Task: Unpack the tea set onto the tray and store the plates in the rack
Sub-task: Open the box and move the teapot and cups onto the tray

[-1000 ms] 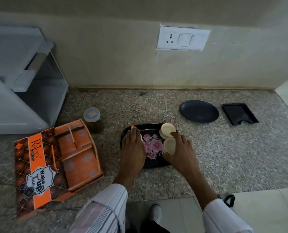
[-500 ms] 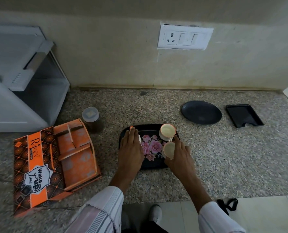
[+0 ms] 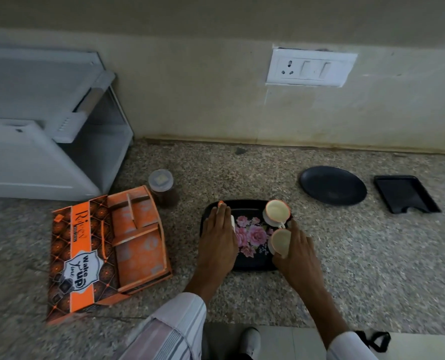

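While our right hand (image 3: pixel 295 252) curls round a cream cup (image 3: pixel 280 241) at the near right of the floral tray (image 3: pixel 252 265), our left hand (image 3: pixel 220 237) lies over a white piece at the tray's left, fingers straight; whether it grips, we cannot tell. A second cup (image 3: pixel 277 211) sits just beyond the held one. The black plate (image 3: pixel 333 185) lies far right of the tray, nearer our right hand, while the white rack (image 3: pixel 47 126) stands far left.
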